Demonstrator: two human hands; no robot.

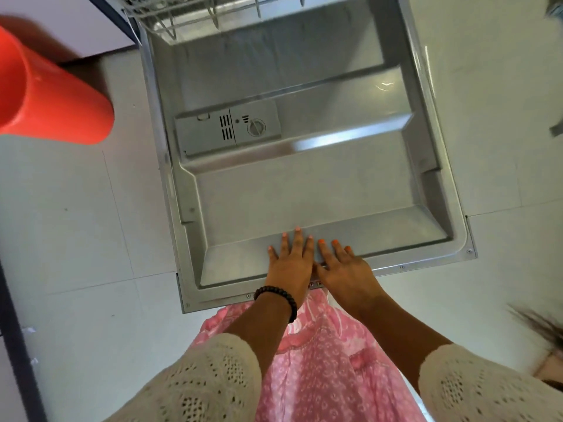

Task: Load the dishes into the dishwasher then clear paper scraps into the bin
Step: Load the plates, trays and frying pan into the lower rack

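- Pale floor tiles (76,226) surround the scene, seen from straight above, and the dishwasher door (304,184) lies folded down flat across them.
- Both hands rest on the near edge of that door, side by side and touching at the thumbs: the left hand (291,263), with a dark bead bracelet (278,296) at the wrist, and the right hand (344,269).
- Each hand lies flat with its fingers spread, palm down on the metal; neither grips nor pinches anything.
- On the door's inner face sits the detergent compartment (228,129), its lid closed.
- At the top of the view the wire lower rack (182,13) shows only its front edge; whether it holds any dishes I cannot tell.
- An orange cup (51,92) looms large at the left edge, blurred and close to the camera, beside a white counter (61,22); what supports it is hidden.
- No paper scraps or bin can be made out with certainty; small pale flecks on the floor at lower left are too small to identify.
- Judged from this, the loading step is in hand, with the door open and ready.
- The next move probably calls for lifting the hands off the door, fetching a dish such as the cup, and seating it in the rack.
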